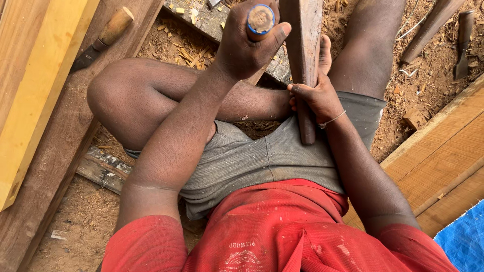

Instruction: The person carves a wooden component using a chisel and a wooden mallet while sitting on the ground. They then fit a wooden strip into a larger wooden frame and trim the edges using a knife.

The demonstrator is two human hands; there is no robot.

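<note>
- The dark wooden piece (304, 55) is standing upright between the legs, its lower end resting against the grey shorts (262, 161).
- The right hand (316, 98) is gripping it low; keeping that grip firm should be steadying it.
- The left hand (247, 43) is closing around a blue-banded tool handle (260, 21); working away from the toes seems wise.
- Wood chips (189, 53) are littering the floor.

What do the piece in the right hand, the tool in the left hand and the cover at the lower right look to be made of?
The piece in the right hand looks like dark, unfinished hardwood with visible grain. The tool handle in the left hand seems wooden, its worn end ringed by a blue band, perhaps plastic or tape. The blue cover looks like woven plastic tarpaulin.
</note>
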